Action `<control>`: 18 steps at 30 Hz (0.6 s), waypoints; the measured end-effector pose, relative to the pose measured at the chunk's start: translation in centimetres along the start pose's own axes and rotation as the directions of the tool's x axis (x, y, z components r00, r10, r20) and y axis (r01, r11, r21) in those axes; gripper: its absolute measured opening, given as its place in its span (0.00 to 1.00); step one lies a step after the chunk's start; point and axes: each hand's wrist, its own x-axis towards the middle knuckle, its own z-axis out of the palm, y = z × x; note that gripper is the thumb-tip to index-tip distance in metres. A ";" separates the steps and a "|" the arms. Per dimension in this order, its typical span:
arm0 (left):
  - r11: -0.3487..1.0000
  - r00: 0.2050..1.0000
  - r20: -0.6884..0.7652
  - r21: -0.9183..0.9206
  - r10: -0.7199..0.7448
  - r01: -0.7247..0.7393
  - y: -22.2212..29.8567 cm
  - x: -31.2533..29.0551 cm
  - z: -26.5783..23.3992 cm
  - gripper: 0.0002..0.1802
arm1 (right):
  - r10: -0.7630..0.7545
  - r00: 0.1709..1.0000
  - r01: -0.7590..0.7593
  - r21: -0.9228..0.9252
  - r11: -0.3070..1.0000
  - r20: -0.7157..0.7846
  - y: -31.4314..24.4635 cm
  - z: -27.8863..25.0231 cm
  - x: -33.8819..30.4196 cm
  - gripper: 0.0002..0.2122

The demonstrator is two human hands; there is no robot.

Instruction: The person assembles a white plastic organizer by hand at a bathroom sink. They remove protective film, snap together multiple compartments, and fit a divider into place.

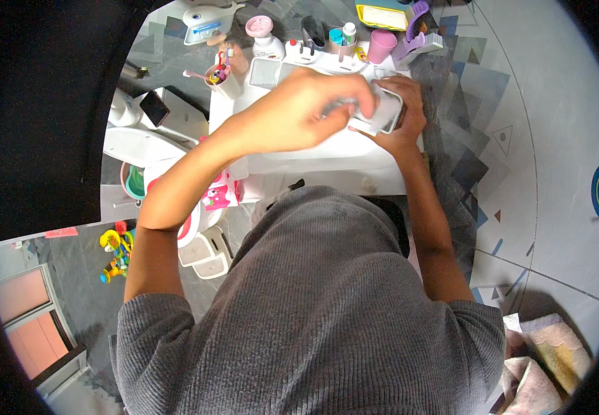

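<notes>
Head view looks down over a grey knitted top at two bare forearms reaching toward twelve o'clock, over a white counter [327,155]; both hands meet on one small thing, a white rectangular dish [382,114] with a grey rim, which sits at about one o'clock from the middle of the picture, just below the row of toiletries.

The right hand [404,114] cups the dish from behind and below, fingers curled round its far edge and closed on it; the left hand [306,111] lies across the dish's near side, fingers bent and pressed down onto it, blurred at the tips, so whether they pinch something small against it I cannot tell. By my reading the step in hand is rubbing or wiping the inside of the dish while the other hand steadies it; the next move would call for a firm hold by the right hand and for short strokes that stay clear of the crowded things nearby.

At twelve o'clock stand a pink-capped pump bottle [263,36] and a pink cup [381,45]; at eleven o'clock a white cup of brushes [224,77]; at nine o'clock, lower down, a white stool [206,252] and a bright plastic toy [116,252].
</notes>
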 end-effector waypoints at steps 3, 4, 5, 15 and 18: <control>0.935 0.961 0.217 0.271 0.171 -0.228 -0.7 0.5 1.2 0.10 | -0.017 0.997 0.021 -0.059 0.998 0.082 -0.1 0.1 0.6 0.27; 0.893 0.940 0.263 0.335 0.217 -0.300 -1.1 0.6 1.6 0.12 | -0.017 0.996 0.025 -0.093 0.995 0.092 0.0 0.1 0.5 0.27; 0.866 0.944 0.252 0.398 0.213 -0.302 -1.2 0.6 1.7 0.13 | -0.017 0.995 0.030 -0.126 0.992 0.102 0.2 0.3 0.4 0.27; 0.978 0.419 -0.888 0.207 0.190 -0.004 -4.9 -1.1 2.5 0.20 | 0.183 0.972 -0.173 0.081 0.982 -0.150 1.3 1.2 -1.1 0.38; 0.856 0.196 -0.840 -0.516 -0.506 -0.002 -7.9 -2.3 7.0 0.28 | 0.178 0.946 -0.125 0.204 0.971 -0.271 1.0 2.5 -0.6 0.40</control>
